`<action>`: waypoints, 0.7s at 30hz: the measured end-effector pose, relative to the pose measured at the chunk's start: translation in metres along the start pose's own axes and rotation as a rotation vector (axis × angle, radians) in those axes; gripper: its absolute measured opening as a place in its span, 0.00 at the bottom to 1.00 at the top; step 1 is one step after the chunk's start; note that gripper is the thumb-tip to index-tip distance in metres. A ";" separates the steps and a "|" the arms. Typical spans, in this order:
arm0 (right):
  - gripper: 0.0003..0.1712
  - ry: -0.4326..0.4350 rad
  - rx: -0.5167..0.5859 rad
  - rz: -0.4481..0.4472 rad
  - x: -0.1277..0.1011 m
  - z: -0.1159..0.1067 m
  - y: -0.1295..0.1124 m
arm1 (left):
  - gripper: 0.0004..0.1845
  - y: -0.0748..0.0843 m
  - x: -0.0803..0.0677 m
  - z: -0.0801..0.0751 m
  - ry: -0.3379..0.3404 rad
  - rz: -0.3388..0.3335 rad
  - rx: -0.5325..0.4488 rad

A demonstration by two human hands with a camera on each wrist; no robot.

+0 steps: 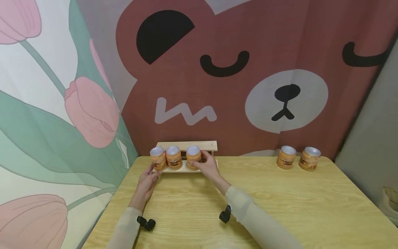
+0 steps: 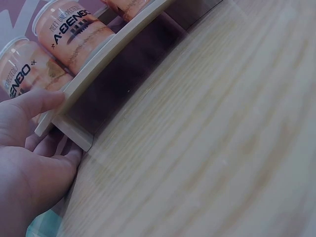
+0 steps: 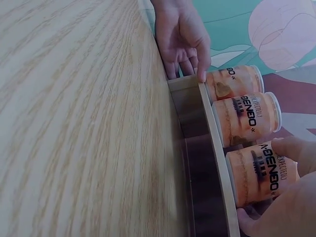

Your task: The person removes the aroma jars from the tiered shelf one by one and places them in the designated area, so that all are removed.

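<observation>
**A:** What is on the tabletop [image 1: 192,204]?

**B:** A small wooden rack [image 1: 186,145] stands at the far edge, against a bear-print curtain [image 1: 248,69]. Three orange jars [image 1: 173,157] with pale lids sit side by side on its lower shelf. Two more jars [image 1: 297,157] stand well apart, at the far right.

**A:** And the hands?

**B:** The left hand [image 1: 148,180] rests at the rack's left end; in the left wrist view its thumb [image 2: 37,102] presses the edge of the shelf board beside the leftmost jar [image 2: 23,74], with the fingers lying straight under the shelf end. It grips nothing. The right hand [image 1: 207,165] grips the rightmost jar [image 3: 261,170] of the three, fingers curled round it as it stands on the shelf next to the middle jar [image 3: 247,116].

**A:** Anything else?

**B:** A tulip-print curtain [image 1: 46,103] hangs to the left.
</observation>
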State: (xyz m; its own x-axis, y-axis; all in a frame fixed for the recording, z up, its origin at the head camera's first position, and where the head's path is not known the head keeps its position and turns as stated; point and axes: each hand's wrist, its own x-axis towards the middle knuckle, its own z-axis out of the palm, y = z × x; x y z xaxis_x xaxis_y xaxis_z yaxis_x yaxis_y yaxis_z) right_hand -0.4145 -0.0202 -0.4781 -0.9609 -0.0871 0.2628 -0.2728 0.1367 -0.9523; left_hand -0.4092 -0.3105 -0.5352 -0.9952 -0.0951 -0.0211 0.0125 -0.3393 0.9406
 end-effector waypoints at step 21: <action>0.40 0.103 0.085 -0.014 -0.006 0.004 0.006 | 0.47 0.000 -0.001 -0.002 0.000 -0.002 -0.005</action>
State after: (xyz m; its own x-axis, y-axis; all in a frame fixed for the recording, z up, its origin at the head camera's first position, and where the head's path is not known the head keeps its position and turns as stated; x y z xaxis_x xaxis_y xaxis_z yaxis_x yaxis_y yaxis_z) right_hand -0.4099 -0.0233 -0.4857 -0.9579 0.0135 0.2868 -0.2858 0.0515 -0.9569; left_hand -0.4079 -0.3121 -0.5356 -0.9952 -0.0948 -0.0233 0.0108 -0.3443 0.9388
